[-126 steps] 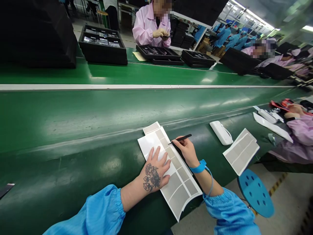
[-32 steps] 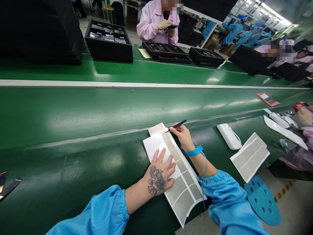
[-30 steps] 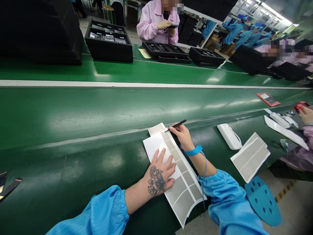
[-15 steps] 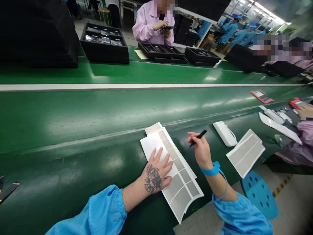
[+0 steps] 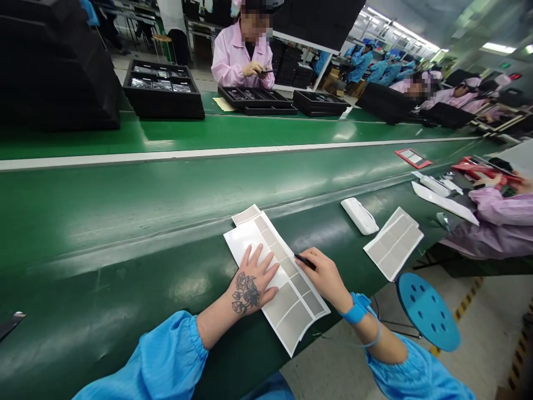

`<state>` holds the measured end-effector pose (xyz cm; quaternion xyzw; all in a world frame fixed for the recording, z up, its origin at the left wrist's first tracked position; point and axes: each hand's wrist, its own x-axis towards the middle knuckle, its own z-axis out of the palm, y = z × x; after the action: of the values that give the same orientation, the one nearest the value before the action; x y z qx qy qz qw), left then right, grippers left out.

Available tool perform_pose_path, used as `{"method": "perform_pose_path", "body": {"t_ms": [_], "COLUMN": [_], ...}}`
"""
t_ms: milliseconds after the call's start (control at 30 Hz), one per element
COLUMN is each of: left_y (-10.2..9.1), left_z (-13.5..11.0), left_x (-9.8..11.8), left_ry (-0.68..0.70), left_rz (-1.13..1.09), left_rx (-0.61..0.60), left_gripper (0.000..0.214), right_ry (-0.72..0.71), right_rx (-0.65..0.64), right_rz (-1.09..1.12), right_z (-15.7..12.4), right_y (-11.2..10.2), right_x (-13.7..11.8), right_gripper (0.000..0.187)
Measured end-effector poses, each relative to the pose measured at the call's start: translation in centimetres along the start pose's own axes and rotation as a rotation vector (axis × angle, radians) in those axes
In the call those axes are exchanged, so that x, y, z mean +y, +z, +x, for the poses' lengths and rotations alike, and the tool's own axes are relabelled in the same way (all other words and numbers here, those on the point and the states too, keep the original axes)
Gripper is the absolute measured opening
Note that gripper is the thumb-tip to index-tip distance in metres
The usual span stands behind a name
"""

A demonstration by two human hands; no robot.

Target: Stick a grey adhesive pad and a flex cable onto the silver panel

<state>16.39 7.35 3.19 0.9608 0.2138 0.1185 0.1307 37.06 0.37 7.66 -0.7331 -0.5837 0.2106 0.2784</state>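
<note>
Sheets of grey rectangular labels (image 5: 291,315) lie stacked at a slant near the bench's front edge, with a plain white sheet (image 5: 241,240) over part of them. My left hand (image 5: 252,283) presses flat on the sheets, fingers spread. Between the fingers of my right hand (image 5: 325,275) is a slim black pen-like tool (image 5: 306,261); its exact kind is unclear. The tool's tip points left, at the right edge of the label sheets. Whether the tip touches them I cannot tell.
To the right are a white handheld device (image 5: 360,216) and more label sheets (image 5: 393,244). A blue stool (image 5: 428,311) stands by the bench. Black trays (image 5: 164,94) line the far side, where a person in pink (image 5: 241,55) sits. Another worker's pink sleeve (image 5: 502,205) is farther right.
My right hand has come down and left, bringing the black tool to the sheets' right edge. My left hand stays flat on the sheets. The view has shifted slightly.
</note>
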Motion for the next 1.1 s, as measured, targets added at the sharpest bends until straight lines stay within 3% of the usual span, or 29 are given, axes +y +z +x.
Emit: {"method": "perform_pose_path", "body": {"t_ms": [133, 367, 733, 1100], "left_y": [0.3, 0.5, 1.5, 1.6], "left_z": [-0.2, -0.4, -0.6, -0.6], "left_x": [-0.1, -0.1, -0.3, -0.4], "left_ry": [0.0, 0.014, 0.076, 0.099], "left_rz": [-0.008, -0.009, 0.008, 0.003], "left_rx": [0.016, 0.053, 0.218, 0.205], "left_gripper": [0.051, 0.05, 0.051, 0.051], "right_ry": [0.038, 0.087, 0.206, 0.49], "right_rx": [-0.072, -0.074, -0.041, -0.286], "right_rz": [-0.07, -0.107, -0.007, 0.324], "right_z": [-0.2, -0.3, -0.6, 1.3], "right_y": [0.4, 0.5, 1.2, 0.1], "right_x": [0.2, 0.5, 0.5, 0.3], "right_gripper": [0.02, 0.025, 0.02, 0.036]}}
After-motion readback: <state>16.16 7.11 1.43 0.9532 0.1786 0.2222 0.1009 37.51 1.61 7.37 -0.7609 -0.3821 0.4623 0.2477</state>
